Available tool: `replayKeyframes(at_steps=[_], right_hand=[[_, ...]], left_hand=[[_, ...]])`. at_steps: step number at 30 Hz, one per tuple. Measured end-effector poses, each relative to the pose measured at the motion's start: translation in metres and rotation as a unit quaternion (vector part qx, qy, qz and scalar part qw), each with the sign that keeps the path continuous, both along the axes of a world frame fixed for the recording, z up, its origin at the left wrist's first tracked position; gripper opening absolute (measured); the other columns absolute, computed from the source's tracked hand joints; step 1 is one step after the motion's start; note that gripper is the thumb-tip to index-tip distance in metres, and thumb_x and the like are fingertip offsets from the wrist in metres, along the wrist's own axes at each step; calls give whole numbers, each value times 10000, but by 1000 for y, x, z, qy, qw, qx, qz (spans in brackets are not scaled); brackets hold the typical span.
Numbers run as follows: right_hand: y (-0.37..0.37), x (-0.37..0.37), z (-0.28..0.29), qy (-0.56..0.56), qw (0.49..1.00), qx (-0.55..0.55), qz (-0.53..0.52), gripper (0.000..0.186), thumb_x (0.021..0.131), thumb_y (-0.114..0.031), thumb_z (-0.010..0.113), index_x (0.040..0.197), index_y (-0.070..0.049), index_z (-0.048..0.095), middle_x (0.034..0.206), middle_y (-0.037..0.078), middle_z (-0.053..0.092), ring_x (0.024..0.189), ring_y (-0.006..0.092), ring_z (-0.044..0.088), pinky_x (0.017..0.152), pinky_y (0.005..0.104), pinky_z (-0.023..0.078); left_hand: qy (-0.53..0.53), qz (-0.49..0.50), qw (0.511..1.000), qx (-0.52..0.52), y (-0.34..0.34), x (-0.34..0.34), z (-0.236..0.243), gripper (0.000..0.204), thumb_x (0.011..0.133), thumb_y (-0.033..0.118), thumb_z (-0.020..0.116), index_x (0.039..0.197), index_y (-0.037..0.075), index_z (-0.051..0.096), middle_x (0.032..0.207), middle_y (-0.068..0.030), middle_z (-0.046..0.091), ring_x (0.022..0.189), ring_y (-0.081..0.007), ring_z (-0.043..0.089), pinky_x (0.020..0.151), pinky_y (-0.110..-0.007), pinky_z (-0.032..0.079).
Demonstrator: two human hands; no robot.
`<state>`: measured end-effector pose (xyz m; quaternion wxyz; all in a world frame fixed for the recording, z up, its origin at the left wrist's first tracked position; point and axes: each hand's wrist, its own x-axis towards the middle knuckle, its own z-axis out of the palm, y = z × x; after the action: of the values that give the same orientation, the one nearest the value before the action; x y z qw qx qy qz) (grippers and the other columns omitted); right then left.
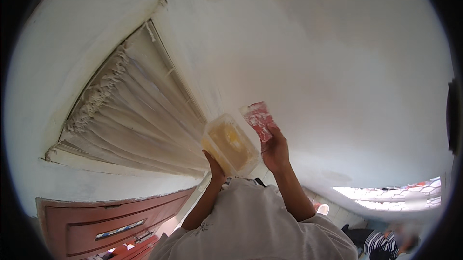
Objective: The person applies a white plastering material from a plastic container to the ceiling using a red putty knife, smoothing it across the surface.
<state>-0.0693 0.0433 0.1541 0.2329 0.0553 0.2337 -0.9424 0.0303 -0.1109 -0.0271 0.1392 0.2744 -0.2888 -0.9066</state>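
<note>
Left hand (215,167) grips translucent tub (237,150) by its side, presumably for steadiness, fingers mostly hidden; right hand (276,153) pinches red, white-smeared piece (258,117) between fingers, apparently keeping its far end free.

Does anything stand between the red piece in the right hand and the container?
Nothing visible does: the red piece in the right hand is just right of the container in the left hand, and pale wall shows in the gap.
</note>
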Motion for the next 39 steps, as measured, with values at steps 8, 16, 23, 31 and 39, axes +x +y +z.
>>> replayKeyframes(at_steps=[8,16,23,31,39], right_hand=[[-107,-102,16,-29,974,-179,138,221,976,-40,491,1076,143,564,1068,201,610,1007,237,627,863,227,618],[-125,-208,91,-32,872,-474,123,316,978,-5,428,1243,150,503,1193,245,610,1113,307,637,926,340,616],[-30,-122,125,-44,798,-594,90,375,994,-54,432,1317,134,466,1251,233,609,1104,307,670,939,357,615],[-89,-111,112,-38,944,-317,83,276,973,-14,503,1225,76,572,1080,149,639,912,202,660,820,219,623],[-59,-197,142,-108,800,-575,133,430,952,26,476,1360,141,410,1241,279,595,1118,337,651,873,337,641]], left_hand=[[28,65,997,-27,-28,23,-7,857,956,766,263,1566,165,237,1544,-79,369,1388,-271,396,1148,-413,347],[30,83,996,-23,-31,32,-3,862,949,771,279,1566,171,228,1549,-81,352,1404,-276,375,1145,-426,363],[32,47,998,-18,-35,20,-11,864,949,770,290,1564,167,229,1537,-90,362,1396,-278,384,1141,-421,367],[45,12,999,-22,-35,-1,-18,868,933,788,292,1562,192,237,1527,-81,373,1387,-280,398,1131,-442,383],[78,-16,997,-19,-30,-17,-8,869,946,778,274,1566,171,232,1533,-84,365,1394,-260,386,1142,-414,360]])
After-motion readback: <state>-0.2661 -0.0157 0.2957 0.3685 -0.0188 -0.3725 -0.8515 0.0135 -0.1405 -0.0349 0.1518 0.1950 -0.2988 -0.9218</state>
